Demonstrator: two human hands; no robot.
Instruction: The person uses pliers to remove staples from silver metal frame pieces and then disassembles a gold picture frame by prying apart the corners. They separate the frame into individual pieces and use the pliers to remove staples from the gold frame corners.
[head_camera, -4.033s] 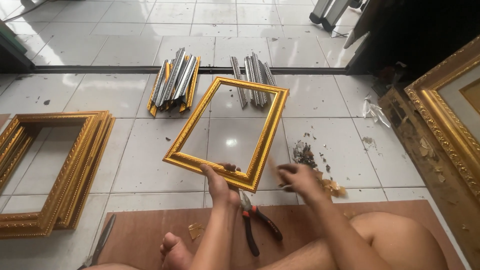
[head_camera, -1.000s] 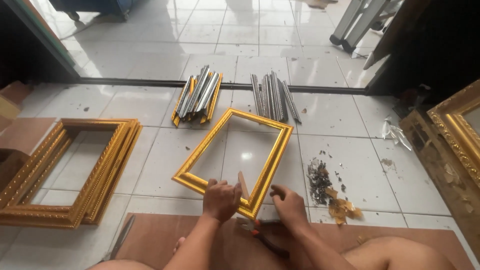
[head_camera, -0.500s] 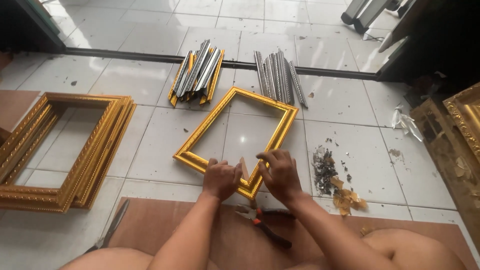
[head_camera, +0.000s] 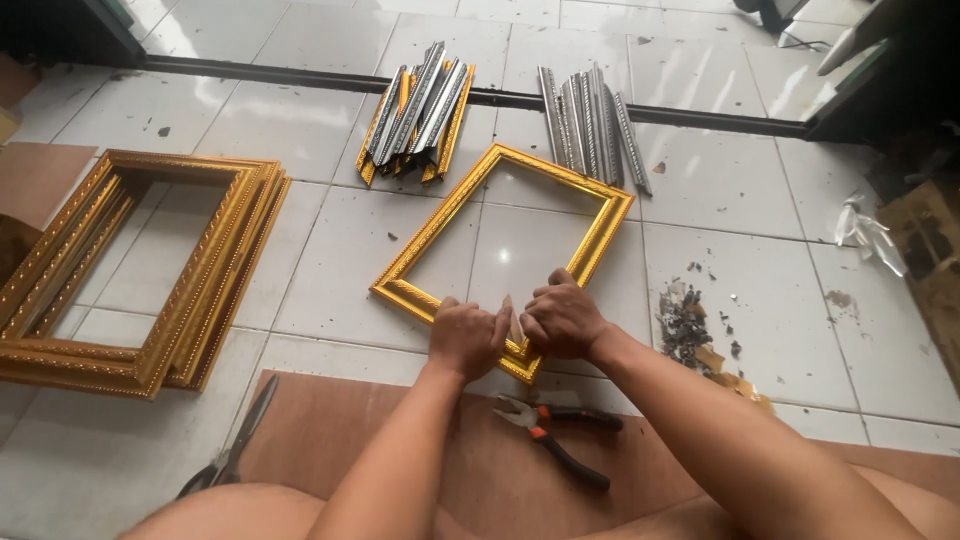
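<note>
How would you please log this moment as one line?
left hand: on gold frame near corner | right hand: same corner | pliers: on board

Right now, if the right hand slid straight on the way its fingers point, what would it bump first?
Probably the left hand: the right hand points left at it, over the small gold picture frame.

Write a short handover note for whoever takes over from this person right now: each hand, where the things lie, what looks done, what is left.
Left hand and right hand both grip the near corner of the small gold frame on the tiled floor.
Pliers lie on the brown board just behind the hands; scissors at its left edge.
Done: four sides joined.
Left: the near corner, under the hands, cannot be judged.
</note>
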